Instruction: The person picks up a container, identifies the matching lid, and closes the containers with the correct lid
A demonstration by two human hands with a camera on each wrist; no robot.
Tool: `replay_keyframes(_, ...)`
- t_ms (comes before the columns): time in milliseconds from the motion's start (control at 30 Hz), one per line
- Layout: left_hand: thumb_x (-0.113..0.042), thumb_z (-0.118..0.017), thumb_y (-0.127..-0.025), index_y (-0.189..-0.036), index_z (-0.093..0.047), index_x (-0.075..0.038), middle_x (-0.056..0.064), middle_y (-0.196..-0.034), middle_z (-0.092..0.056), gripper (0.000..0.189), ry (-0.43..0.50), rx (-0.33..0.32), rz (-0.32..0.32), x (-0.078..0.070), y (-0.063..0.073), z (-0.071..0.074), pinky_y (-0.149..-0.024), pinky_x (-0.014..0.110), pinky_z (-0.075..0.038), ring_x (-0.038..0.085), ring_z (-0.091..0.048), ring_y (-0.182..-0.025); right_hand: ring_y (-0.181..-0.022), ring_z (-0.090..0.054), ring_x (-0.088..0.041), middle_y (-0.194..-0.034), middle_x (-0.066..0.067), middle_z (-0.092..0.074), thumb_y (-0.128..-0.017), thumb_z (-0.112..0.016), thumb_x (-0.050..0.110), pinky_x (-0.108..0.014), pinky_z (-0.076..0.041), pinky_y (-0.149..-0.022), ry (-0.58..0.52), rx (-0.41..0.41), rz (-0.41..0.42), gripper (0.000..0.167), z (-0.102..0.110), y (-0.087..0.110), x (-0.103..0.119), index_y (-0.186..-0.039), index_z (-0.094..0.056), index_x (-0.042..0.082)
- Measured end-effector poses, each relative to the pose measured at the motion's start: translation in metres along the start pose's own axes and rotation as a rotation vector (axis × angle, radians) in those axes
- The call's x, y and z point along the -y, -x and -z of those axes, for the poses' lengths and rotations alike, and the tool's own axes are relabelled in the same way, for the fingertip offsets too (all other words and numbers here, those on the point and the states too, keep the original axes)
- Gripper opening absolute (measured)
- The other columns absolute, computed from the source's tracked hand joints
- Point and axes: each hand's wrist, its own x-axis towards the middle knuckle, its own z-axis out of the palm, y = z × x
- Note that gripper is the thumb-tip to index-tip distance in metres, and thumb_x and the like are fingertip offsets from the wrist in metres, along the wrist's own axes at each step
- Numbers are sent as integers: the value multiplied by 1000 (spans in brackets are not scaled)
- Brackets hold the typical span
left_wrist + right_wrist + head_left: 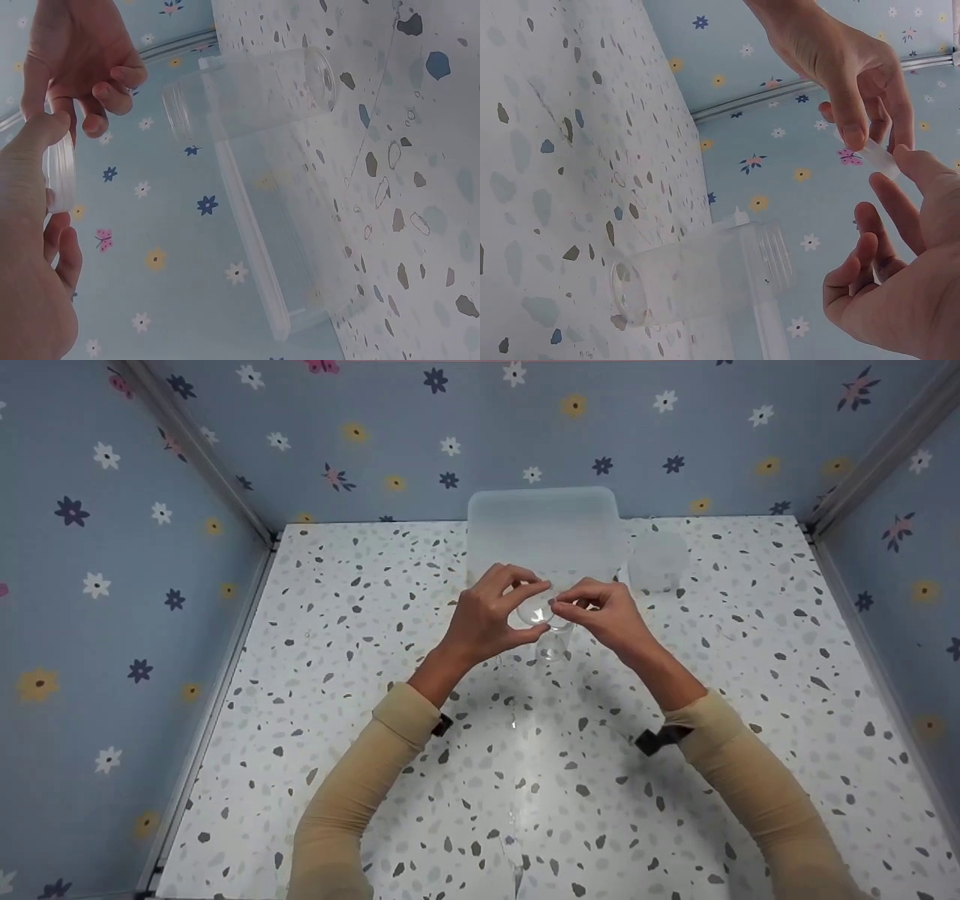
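A clear round lid is held up above the table, its rim gripped between the thumb and fingers of my left hand. My right hand pinches the lid's near-right rim with thumb and index finger, its other fingers loosely curled. In the left wrist view the lid appears edge-on between both hands. Just below stands an uncapped clear jar, upright on the table and touched by neither hand. The right wrist view shows its threaded mouth, with the jar beneath my fingers.
A translucent rectangular box stands at the back of the speckled table, against the flowered wall panel. To its right is a round translucent container. Flowered panels enclose the left, back and right sides.
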Motion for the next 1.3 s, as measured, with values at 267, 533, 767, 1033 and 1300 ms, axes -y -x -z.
replay_keyframes(267,-31,-102,-86,-134,-80,-10,11,-125,-74,57,16,7,-3,0,1,-2,-85,38,-67,25,-70,-108,-87,-62,-11,-96,17,-75,-106,-79,10,-27,-52,-81,6,-6,8,15,-1,0,-2,-112,-87,-1)
replay_keyframes(533,-39,-99,-88,-141,-76,-9,14,-131,-73,64,146,28,54,8,5,1,-93,43,-66,30,-71,-119,-86,-61,-12,-97,16,-75,-107,-79,14,-27,-51,-76,3,-22,-15,17,4,0,-5,-112,-87,0)
replay_keyframes(767,-33,-91,-95,-144,-74,-6,13,-125,-80,58,271,72,241,19,18,6,-94,48,-64,32,-72,-112,-86,-61,-12,-96,15,-76,-106,-81,17,-28,-51,-75,-12,-45,-31,21,11,2,-7,-114,-86,-2)
replay_keyframes(1033,-24,-81,-105,-142,-76,-4,15,-114,-85,42,433,151,433,24,26,9,-94,54,-59,37,-75,-109,-93,-62,-12,-97,17,-75,-105,-81,14,-30,-52,-90,-5,-58,-36,21,17,4,-7,-116,-85,-4)
replay_keyframes(1300,-23,-78,-107,-137,-79,-6,16,-110,-85,34,503,165,488,16,20,8,-78,27,-53,34,-77,-107,-90,-62,-12,-99,16,-76,-105,-82,14,-27,-53,-83,-11,-49,-35,19,15,4,-7,-116,-87,0)
